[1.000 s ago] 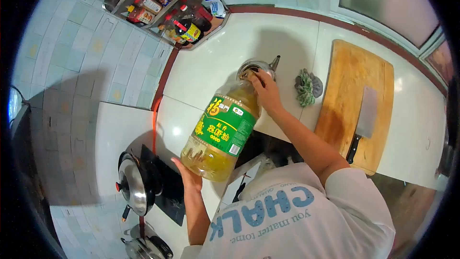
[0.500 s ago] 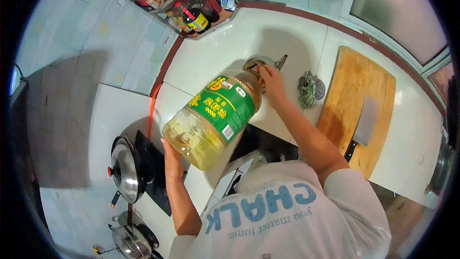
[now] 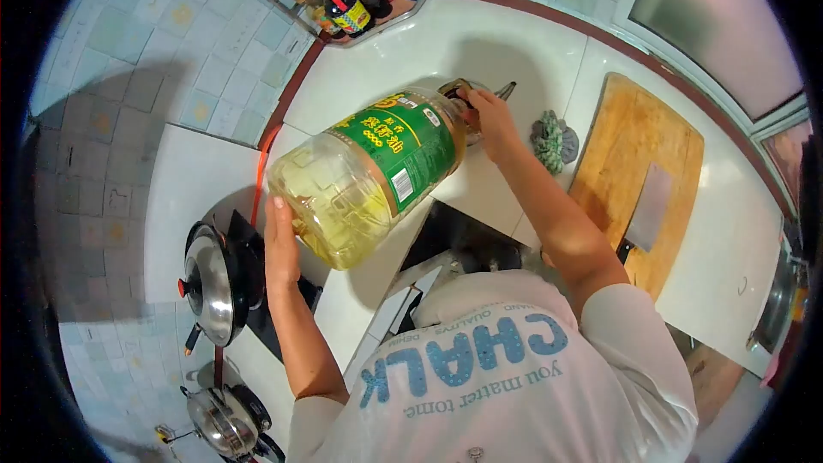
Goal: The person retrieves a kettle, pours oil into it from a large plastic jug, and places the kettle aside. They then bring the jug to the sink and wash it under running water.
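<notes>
A large clear bottle of yellow oil (image 3: 377, 163) with a green label lies tilted nearly level in the air, its neck toward the back right. My right hand (image 3: 487, 118) is closed round the neck. At the bottle's base, my left hand (image 3: 280, 236) rests against the underside with its fingers stretched out. Just beyond the neck stands a metal pot with a spout (image 3: 506, 93), partly hidden by the bottle and my right hand. Whether oil is flowing cannot be made out.
On the right, a cleaver (image 3: 649, 206) lies on a wooden cutting board (image 3: 617, 137). A green-grey cloth (image 3: 553, 141) sits left of it. Lidded pans (image 3: 210, 285) stand at the left by the stove. A rack with bottles (image 3: 347, 9) fills the back corner.
The bottle has tipped further, its base rising and moving left with my left hand. My right hand has stayed at the neck. The camera view has shifted somewhat.
</notes>
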`<state>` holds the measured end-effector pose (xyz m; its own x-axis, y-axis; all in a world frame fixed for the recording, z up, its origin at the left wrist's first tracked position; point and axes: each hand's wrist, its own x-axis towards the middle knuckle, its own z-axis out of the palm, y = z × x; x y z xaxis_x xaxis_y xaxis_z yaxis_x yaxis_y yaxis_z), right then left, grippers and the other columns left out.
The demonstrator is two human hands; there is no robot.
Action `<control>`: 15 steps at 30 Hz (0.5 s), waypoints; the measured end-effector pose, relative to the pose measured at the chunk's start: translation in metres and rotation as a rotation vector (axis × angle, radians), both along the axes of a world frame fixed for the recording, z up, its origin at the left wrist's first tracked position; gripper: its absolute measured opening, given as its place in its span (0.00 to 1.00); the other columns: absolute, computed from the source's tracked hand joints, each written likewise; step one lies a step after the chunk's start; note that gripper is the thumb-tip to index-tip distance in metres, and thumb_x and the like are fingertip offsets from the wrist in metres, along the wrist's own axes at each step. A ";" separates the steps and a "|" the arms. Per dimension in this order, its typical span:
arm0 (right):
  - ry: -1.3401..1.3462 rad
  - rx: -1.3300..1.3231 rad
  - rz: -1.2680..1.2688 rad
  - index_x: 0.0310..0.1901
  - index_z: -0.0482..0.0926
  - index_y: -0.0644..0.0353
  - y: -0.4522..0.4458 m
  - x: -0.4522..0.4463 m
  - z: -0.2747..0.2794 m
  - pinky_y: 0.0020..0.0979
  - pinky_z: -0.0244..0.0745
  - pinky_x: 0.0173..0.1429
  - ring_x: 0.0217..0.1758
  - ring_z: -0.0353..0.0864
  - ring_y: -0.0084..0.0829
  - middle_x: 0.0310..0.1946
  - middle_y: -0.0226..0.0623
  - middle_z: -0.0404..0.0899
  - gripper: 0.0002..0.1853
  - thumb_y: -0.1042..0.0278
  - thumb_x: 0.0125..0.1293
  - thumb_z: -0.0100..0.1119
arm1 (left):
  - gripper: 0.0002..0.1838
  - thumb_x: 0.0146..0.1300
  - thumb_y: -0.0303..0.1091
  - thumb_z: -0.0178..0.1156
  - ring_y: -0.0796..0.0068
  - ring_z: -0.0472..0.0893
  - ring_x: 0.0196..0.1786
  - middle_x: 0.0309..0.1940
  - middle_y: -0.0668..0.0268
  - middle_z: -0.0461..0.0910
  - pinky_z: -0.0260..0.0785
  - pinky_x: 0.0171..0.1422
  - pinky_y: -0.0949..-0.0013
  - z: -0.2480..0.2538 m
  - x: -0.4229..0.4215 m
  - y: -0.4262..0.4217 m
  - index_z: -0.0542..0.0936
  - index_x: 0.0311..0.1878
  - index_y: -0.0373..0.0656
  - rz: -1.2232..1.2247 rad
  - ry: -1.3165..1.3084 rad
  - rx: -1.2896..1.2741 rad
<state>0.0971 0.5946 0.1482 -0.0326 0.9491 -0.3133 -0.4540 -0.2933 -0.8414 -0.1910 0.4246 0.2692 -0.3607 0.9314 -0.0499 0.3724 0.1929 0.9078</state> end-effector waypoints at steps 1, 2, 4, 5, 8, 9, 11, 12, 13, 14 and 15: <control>0.000 0.007 0.000 0.45 0.78 0.58 0.001 0.000 -0.003 0.20 0.63 0.36 0.28 0.66 0.16 0.25 0.23 0.71 0.13 0.62 0.67 0.47 | 0.33 0.67 0.59 0.39 0.69 0.67 0.58 0.55 0.61 0.69 0.57 0.63 0.64 -0.001 -0.004 0.000 0.61 0.65 0.43 -0.021 -0.018 0.005; 0.000 0.011 0.001 0.45 0.78 0.57 0.002 0.001 -0.003 0.20 0.63 0.37 0.28 0.66 0.16 0.26 0.22 0.71 0.13 0.62 0.67 0.47 | 0.34 0.66 0.60 0.39 0.69 0.68 0.58 0.55 0.61 0.69 0.57 0.63 0.62 0.000 -0.004 0.001 0.60 0.66 0.44 -0.041 -0.036 0.007; -0.005 -0.009 -0.008 0.45 0.78 0.57 0.002 0.001 -0.001 0.20 0.63 0.37 0.28 0.66 0.16 0.26 0.22 0.71 0.13 0.62 0.67 0.47 | 0.33 0.67 0.58 0.39 0.69 0.66 0.60 0.58 0.61 0.67 0.55 0.64 0.65 0.007 0.005 0.003 0.61 0.65 0.41 -0.024 -0.007 0.013; -0.009 -0.020 -0.013 0.45 0.78 0.57 0.004 0.001 0.000 0.20 0.63 0.38 0.29 0.66 0.16 0.26 0.22 0.71 0.13 0.62 0.67 0.47 | 0.33 0.68 0.57 0.39 0.69 0.65 0.60 0.59 0.61 0.65 0.53 0.65 0.66 0.010 0.008 0.005 0.61 0.65 0.40 -0.016 0.007 0.015; 0.009 0.003 -0.012 0.44 0.79 0.56 0.002 0.002 0.005 0.21 0.63 0.37 0.29 0.66 0.17 0.26 0.23 0.71 0.12 0.63 0.67 0.48 | 0.34 0.68 0.59 0.38 0.70 0.66 0.59 0.59 0.60 0.67 0.54 0.65 0.66 0.001 0.004 0.004 0.61 0.65 0.40 0.000 -0.012 0.012; -0.007 0.008 -0.002 0.44 0.79 0.56 0.003 0.003 0.006 0.21 0.63 0.37 0.29 0.66 0.17 0.26 0.23 0.71 0.12 0.63 0.67 0.48 | 0.34 0.68 0.59 0.37 0.70 0.67 0.59 0.58 0.60 0.67 0.54 0.64 0.66 0.003 0.008 0.004 0.61 0.65 0.40 0.037 -0.040 -0.017; -0.039 0.022 0.012 0.44 0.79 0.57 0.006 0.003 0.005 0.21 0.62 0.36 0.29 0.66 0.18 0.26 0.24 0.71 0.12 0.62 0.66 0.49 | 0.35 0.68 0.60 0.35 0.70 0.68 0.58 0.57 0.60 0.69 0.55 0.64 0.66 0.004 0.017 0.003 0.61 0.65 0.40 0.102 -0.096 -0.074; -0.047 0.035 0.001 0.44 0.79 0.57 0.007 0.002 0.005 0.21 0.62 0.36 0.29 0.66 0.18 0.26 0.24 0.71 0.12 0.62 0.66 0.50 | 0.35 0.68 0.61 0.33 0.70 0.68 0.58 0.56 0.61 0.70 0.57 0.63 0.67 -0.003 0.017 0.004 0.61 0.65 0.40 0.119 -0.091 -0.054; -0.055 0.048 -0.010 0.44 0.79 0.57 0.007 0.000 0.006 0.21 0.62 0.36 0.30 0.66 0.18 0.25 0.24 0.71 0.12 0.62 0.66 0.50 | 0.35 0.68 0.61 0.33 0.70 0.69 0.58 0.56 0.61 0.70 0.57 0.62 0.67 -0.005 0.019 0.003 0.61 0.65 0.40 0.116 -0.084 -0.052; -0.063 0.061 -0.022 0.44 0.78 0.58 0.006 -0.002 0.006 0.22 0.62 0.36 0.30 0.66 0.18 0.25 0.24 0.70 0.12 0.61 0.66 0.50 | 0.35 0.68 0.61 0.33 0.70 0.69 0.58 0.56 0.61 0.70 0.58 0.62 0.67 -0.007 0.022 0.002 0.61 0.64 0.40 0.113 -0.076 -0.050; -0.126 0.112 -0.065 0.44 0.78 0.59 0.009 -0.005 -0.003 0.23 0.64 0.35 0.30 0.68 0.20 0.25 0.26 0.71 0.13 0.60 0.65 0.51 | 0.35 0.67 0.61 0.33 0.70 0.69 0.58 0.56 0.61 0.70 0.58 0.62 0.67 -0.007 0.026 0.002 0.61 0.64 0.40 0.109 -0.067 -0.047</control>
<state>0.0923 0.6040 0.1453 0.0625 0.9771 -0.2033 -0.3575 -0.1682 -0.9186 -0.1654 0.4263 0.2618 -0.4537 0.8830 -0.1201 0.2860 0.2719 0.9188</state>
